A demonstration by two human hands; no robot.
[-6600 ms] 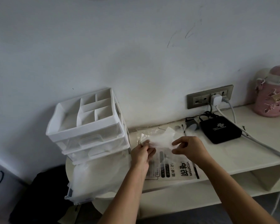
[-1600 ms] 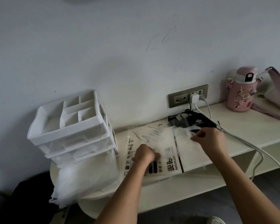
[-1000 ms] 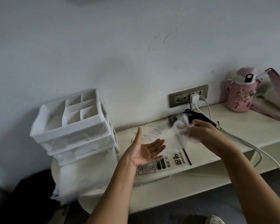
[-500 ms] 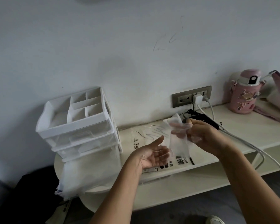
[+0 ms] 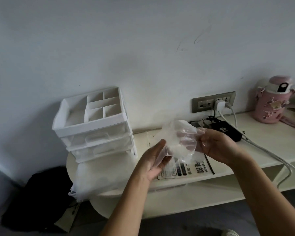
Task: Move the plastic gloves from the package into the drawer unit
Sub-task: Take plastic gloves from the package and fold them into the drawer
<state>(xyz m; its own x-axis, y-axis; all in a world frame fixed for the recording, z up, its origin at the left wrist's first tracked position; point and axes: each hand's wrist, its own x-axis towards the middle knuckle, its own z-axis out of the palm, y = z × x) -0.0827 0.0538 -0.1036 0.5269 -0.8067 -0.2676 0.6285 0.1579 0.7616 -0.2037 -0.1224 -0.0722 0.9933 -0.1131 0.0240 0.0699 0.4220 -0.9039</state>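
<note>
While left grip and right grip pinch a glove, package print lies inverted.

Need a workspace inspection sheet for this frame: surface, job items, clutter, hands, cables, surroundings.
Surface: cream desk with an open shelf below.
Job's things: plastic glove held above the printed package, which lies flat on the desk; drawer unit at left, its lowest drawer pulled out with filmy plastic in it.
Clutter: black box; pink bottle.
Grippers: left hand and right hand both grip the glove.
Cables: white cables run from the wall socket across the desk and over its edge.
Surroundings: scuffed white wall; black bag on the floor.
</note>
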